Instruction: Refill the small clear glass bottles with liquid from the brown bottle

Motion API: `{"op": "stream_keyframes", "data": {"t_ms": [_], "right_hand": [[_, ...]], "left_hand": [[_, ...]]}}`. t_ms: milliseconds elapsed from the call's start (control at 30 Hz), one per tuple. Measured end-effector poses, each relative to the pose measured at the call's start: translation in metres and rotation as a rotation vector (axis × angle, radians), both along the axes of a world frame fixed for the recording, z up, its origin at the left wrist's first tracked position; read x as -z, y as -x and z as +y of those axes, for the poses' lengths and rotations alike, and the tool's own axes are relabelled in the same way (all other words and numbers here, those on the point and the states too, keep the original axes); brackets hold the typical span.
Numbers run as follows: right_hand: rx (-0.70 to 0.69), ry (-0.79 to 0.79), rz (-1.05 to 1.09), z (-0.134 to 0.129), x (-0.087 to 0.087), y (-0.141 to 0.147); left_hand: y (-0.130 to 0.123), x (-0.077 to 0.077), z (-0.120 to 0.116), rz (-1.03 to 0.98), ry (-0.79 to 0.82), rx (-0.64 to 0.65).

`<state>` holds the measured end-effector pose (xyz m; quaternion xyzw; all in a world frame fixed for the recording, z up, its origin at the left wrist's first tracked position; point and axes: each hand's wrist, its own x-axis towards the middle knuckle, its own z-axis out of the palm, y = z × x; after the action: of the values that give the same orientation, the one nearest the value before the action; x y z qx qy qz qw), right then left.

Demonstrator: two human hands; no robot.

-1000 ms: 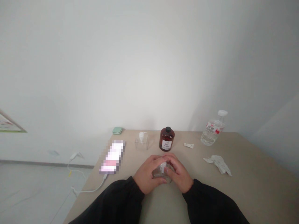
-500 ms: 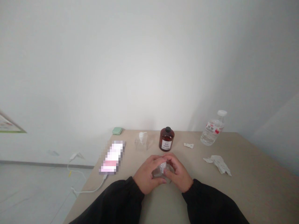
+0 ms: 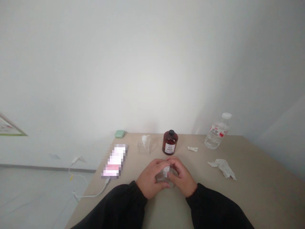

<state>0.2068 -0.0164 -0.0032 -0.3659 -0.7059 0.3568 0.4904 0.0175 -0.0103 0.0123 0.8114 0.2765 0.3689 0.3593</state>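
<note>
Between my two hands, near the middle of the table, is a small clear bottle (image 3: 160,178) with a whitish top; my fingers cover much of it. My left hand (image 3: 152,178) wraps around its left side, with the thumb low along the front. My right hand (image 3: 182,178) closes on it from the right, its fingers around the top and the thumb against the whitish part. Just beyond my hands stands a brown bottle (image 3: 170,143) with a black cap and white label. Left of that is a clear square pump bottle (image 3: 144,145) with a white pump head.
A phone (image 3: 115,160) with a white cable (image 3: 92,195) lies at the left edge of the table. Behind it sits a green case (image 3: 119,134). To the right are a water bottle (image 3: 216,133), a small paper scrap (image 3: 192,149) and a crumpled tissue (image 3: 224,168). A wall rises behind.
</note>
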Motion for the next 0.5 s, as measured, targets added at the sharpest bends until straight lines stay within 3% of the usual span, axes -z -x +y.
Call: {"op": "stream_keyframes", "data": {"t_ms": [500], "right_hand": [[0.008,-0.02,-0.048,-0.0019,-0.006,0.0001]], "left_hand": [[-0.0004,-0.0006,-0.0006,-0.009,-0.002,0.01]]}}
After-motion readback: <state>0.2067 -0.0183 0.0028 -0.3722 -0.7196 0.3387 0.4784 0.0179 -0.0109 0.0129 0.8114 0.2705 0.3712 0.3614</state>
